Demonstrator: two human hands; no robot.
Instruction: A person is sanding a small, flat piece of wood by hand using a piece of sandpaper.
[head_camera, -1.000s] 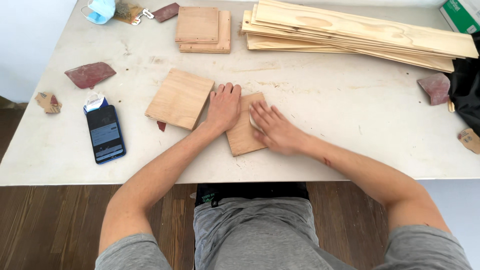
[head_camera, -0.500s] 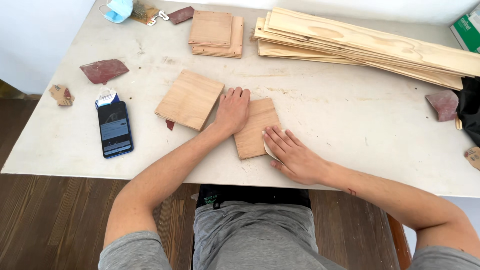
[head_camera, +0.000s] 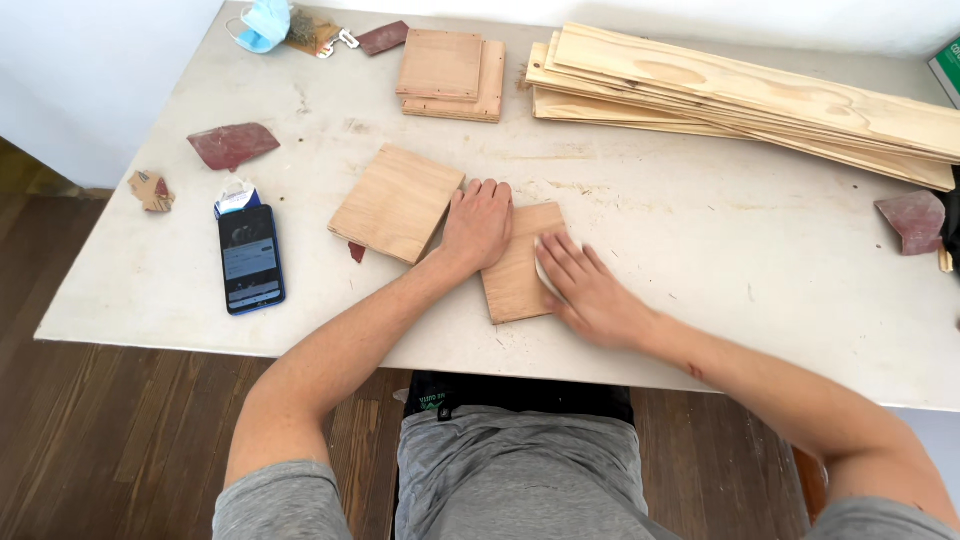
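Where hands (head_camera: 530, 255) press, dusty white table (head_camera: 700, 240), wood floor (head_camera: 120, 430).

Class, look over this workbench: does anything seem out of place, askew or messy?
Mostly tidy, with a few oddities. The plank stack is fanned out, not squared. Torn sandpaper scraps lie scattered, one more at the right edge. A face mask sits crumpled in the far corner. The phone lies near the dusty work.

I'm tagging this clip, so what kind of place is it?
Probably a home or hobby woodworking spot: a dusty white table holds a stack of long pine boards, square wood pieces and scraps of red sandpaper. Wooden floor below.
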